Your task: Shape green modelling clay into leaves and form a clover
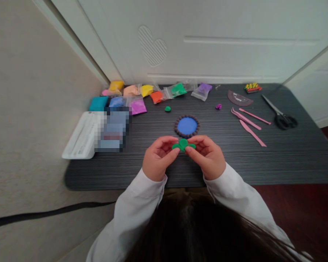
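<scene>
Between my two hands is a green clay piece (pixel 183 144) with three rounded lobes, like a clover leaf. My left hand (pixel 160 156) pinches its left lobe between thumb and fingers. The right lobe is pinched the same way by my right hand (pixel 207 155). Just beyond my fingertips lies a blue clay disc (pixel 187 126) on the table, ringed by small dark brown balls. A small green clay lump (pixel 167 108) rests behind it to the left, and a little purple clay bit (pixel 218 106) to the right.
Several bags of coloured clay, among them a green one (pixel 178 89), line the back of the dark table (pixel 142 171). A white case (pixel 83 135) and a blurred phone-like object (pixel 113 129) lie left. Pink tools (pixel 253 133), a protractor (pixel 239 98) and black-handled scissors (pixel 284 120) lie right.
</scene>
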Demonstrator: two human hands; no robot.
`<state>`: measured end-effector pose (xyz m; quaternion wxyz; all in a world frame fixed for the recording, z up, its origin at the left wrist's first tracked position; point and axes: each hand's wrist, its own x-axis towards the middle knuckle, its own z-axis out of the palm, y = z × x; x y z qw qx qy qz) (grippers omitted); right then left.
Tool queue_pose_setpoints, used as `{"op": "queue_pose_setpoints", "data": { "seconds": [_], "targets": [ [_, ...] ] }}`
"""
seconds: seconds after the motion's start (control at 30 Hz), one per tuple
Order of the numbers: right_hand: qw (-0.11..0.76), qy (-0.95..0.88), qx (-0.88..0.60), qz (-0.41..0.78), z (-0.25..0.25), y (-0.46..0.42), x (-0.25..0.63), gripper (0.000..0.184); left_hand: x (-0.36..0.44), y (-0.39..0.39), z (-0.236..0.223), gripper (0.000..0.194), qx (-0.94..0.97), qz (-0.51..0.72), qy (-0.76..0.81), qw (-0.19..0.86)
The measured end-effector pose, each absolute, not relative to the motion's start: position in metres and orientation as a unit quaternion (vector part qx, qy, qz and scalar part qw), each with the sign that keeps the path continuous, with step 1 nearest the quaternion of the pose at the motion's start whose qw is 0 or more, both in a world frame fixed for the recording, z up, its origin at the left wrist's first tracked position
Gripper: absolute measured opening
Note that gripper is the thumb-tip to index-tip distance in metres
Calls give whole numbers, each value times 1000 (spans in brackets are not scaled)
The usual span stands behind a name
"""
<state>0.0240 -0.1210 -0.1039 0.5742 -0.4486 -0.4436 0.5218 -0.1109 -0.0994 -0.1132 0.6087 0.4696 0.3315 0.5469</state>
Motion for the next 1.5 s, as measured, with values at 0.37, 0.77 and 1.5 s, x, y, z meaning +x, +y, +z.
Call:
{"op": "queue_pose_setpoints", "data": {
  "seconds": [0.37, 0.77, 1.5],
  "targets": [
    [612, -416, -421, 524, -105, -121, 23, 22, -101, -96, -116, 23, 405, 557, 351, 634],
    [529, -637, -537, 162, -101, -122, 24, 13, -88, -95, -104, 25, 208, 547, 326, 743],
    [507, -653, -546, 140, -104, -121, 25, 11, -85, -96, -106, 14, 222, 534, 354, 735]
  ]
}}
